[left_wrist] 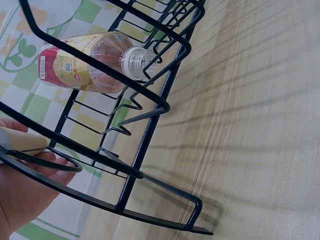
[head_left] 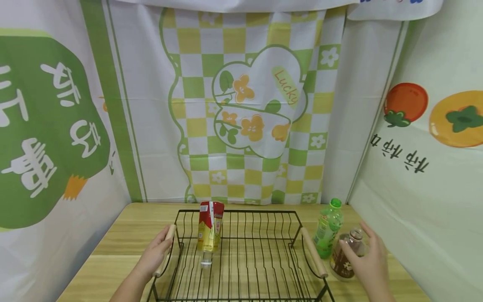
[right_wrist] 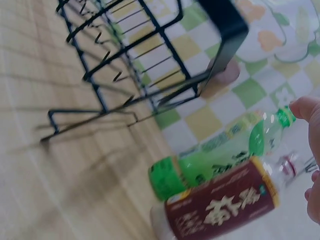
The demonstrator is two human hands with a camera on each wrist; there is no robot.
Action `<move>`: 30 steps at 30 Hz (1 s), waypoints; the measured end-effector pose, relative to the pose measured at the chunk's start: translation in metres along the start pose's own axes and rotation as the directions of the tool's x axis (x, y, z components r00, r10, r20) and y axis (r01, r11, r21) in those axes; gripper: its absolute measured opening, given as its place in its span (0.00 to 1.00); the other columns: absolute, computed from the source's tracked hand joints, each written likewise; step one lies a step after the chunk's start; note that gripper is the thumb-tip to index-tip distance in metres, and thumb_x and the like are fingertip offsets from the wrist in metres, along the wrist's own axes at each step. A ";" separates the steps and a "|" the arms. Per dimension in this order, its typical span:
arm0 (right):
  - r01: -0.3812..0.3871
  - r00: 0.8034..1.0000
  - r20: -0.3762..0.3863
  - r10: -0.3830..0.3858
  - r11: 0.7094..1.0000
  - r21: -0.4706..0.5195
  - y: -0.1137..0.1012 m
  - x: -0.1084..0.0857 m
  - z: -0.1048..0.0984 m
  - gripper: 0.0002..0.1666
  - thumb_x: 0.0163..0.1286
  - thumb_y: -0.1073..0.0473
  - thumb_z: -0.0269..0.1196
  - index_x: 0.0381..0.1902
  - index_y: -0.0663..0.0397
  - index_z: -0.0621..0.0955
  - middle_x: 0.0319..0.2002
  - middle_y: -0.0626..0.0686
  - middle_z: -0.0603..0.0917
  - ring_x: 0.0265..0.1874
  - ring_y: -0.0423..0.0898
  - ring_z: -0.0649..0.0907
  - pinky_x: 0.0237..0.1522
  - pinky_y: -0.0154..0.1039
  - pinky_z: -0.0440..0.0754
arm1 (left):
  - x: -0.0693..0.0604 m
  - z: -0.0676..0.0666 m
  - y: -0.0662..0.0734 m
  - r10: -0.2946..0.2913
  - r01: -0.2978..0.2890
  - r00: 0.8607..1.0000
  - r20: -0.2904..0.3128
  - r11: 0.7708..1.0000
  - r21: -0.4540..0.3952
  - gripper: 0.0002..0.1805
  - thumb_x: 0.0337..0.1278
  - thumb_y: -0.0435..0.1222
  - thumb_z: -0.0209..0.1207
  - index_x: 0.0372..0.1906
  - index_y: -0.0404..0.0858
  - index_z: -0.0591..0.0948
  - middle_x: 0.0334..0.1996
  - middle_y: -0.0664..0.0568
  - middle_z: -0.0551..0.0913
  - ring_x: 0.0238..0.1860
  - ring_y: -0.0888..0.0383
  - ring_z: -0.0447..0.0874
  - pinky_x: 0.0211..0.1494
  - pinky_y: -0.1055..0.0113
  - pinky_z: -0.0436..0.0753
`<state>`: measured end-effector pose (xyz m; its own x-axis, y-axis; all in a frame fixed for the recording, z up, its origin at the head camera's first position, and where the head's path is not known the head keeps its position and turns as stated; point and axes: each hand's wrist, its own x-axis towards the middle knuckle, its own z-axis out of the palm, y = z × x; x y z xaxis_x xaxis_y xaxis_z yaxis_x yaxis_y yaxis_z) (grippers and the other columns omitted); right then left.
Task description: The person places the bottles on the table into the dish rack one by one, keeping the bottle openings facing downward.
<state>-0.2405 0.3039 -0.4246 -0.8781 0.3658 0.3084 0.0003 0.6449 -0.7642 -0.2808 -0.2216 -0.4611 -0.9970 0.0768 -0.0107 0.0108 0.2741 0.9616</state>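
Note:
A black wire rack (head_left: 245, 238) with wooden side handles stands on the table. My left hand (head_left: 152, 256) grips its left wooden handle (head_left: 166, 249), fingers curled round it in the left wrist view. Neck down inside the rack, towards its back left, is a clear plastic bottle with a red and yellow label (head_left: 210, 228). To the right of the rack stands a bottle with a brown label (right_wrist: 222, 202). My right hand (head_left: 367, 260) is spread around its upper part, thumb and fingers apart; contact is unclear. Just behind stands a green plastic bottle (head_left: 328, 228).
The rack's right wooden handle (head_left: 314, 251) lies close to the two standing bottles. A wooden table (head_left: 109, 247) carries everything. Printed cloth (head_left: 249, 105) hangs behind it and along both sides.

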 end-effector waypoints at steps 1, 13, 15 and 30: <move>0.002 1.000 -0.003 -0.002 1.000 -0.006 0.003 0.000 0.001 0.55 0.66 0.46 0.66 0.78 0.59 0.49 0.74 0.73 0.52 0.70 0.75 0.54 0.62 0.79 0.55 | 0.000 0.000 0.000 -0.001 0.001 1.000 0.000 1.000 -0.001 0.34 0.76 0.34 0.38 0.77 0.27 0.41 0.76 0.27 0.40 0.76 0.33 0.42 0.75 0.41 0.56; -0.004 1.000 -0.003 0.004 0.998 -0.066 0.044 0.000 0.011 0.63 0.61 0.44 0.70 0.77 0.63 0.45 0.73 0.76 0.52 0.67 0.78 0.58 0.59 0.78 0.60 | -0.001 0.000 0.000 -0.004 0.005 1.000 0.011 1.000 -0.013 0.34 0.76 0.35 0.37 0.76 0.27 0.39 0.76 0.28 0.39 0.76 0.33 0.41 0.75 0.41 0.55; -0.025 1.000 0.002 0.025 0.998 -0.060 0.048 -0.001 0.012 0.64 0.60 0.44 0.70 0.77 0.65 0.45 0.72 0.78 0.52 0.66 0.78 0.59 0.59 0.78 0.60 | -0.001 0.000 -0.001 -0.005 0.005 1.000 0.012 1.000 -0.012 0.34 0.76 0.35 0.37 0.77 0.27 0.39 0.76 0.28 0.39 0.76 0.33 0.41 0.75 0.41 0.55; -0.104 0.995 0.015 0.103 0.994 0.031 0.064 0.002 0.025 0.64 0.59 0.47 0.72 0.76 0.68 0.45 0.69 0.79 0.57 0.66 0.75 0.62 0.61 0.76 0.61 | 0.000 0.001 -0.002 -0.017 0.017 1.000 -0.005 1.000 0.007 0.34 0.76 0.36 0.38 0.77 0.29 0.41 0.76 0.28 0.41 0.76 0.32 0.45 0.75 0.39 0.56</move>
<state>-0.2540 0.3291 -0.4866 -0.8805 0.4202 0.2194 0.0765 0.5826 -0.8091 -0.2809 -0.2215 -0.4629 -0.9974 0.0673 -0.0253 -0.0053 0.2824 0.9593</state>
